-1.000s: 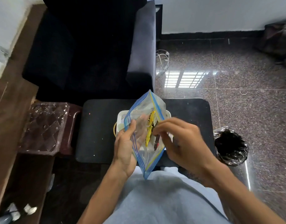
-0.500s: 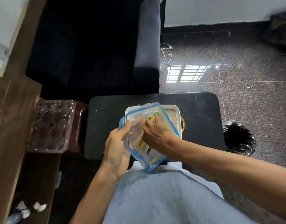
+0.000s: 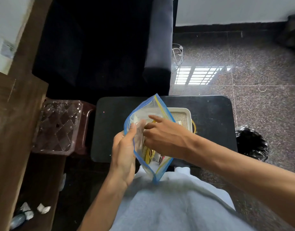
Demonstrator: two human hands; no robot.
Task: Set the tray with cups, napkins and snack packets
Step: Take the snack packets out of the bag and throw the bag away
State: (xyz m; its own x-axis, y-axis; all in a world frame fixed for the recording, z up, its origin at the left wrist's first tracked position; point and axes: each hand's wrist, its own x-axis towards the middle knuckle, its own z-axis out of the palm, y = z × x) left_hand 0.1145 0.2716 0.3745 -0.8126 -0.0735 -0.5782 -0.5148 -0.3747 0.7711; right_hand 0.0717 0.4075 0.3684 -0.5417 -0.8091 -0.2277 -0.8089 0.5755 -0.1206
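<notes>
dark armchair [image 3: 101, 47], black table [image 3: 210, 124], lined bin [image 3: 251, 144]

Clear zip bag [image 3: 148, 107] in left hand [image 3: 125, 157], right hand [image 3: 165, 139] at its mouth

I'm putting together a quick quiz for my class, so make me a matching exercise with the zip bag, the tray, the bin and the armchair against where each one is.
Things:
1 zip bag
2 tray
3 bin
4 armchair

Places:
A on the floor, right of the table
B held in the left hand
C beyond the table
D on the table

Pairs: 1-B, 2-D, 3-A, 4-C
</notes>
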